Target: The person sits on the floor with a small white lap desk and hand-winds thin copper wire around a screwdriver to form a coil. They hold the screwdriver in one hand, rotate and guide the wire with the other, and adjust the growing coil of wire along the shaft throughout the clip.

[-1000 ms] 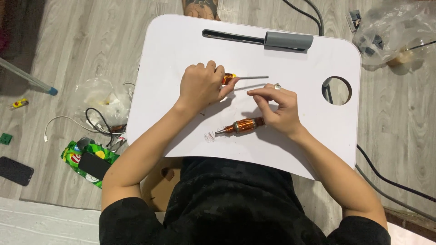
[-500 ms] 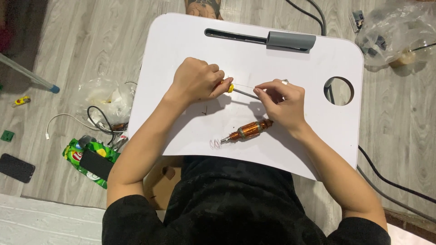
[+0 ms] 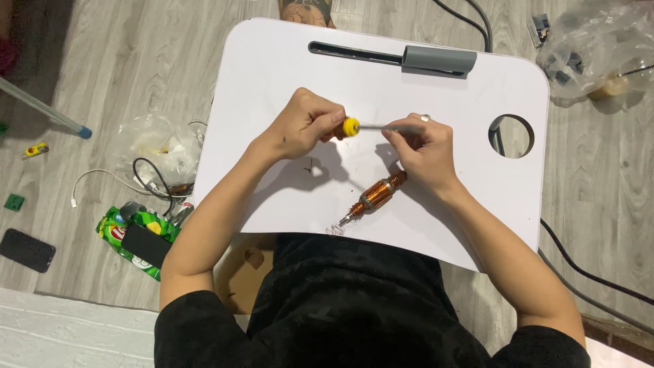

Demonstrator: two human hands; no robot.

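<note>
My left hand grips the orange and yellow handle of a screwdriver, held just above the white lap table. Its thin metal shaft runs right to my right hand, whose fingertips pinch the shaft near the tip. A copper-wound motor armature lies on the table under my right hand, pointing down-left. A small wire spring rests near the table's front edge, and a tiny dark part lies below my left hand.
The table has a grey slot holder at the back and a round hole at right. On the wooden floor lie a green packet, a dark phone, cables and plastic bags.
Both hands lifted the screwdriver off the table; its handle end now faces the camera. My right hand shifted from the armature to the shaft. The armature stays on the table.
</note>
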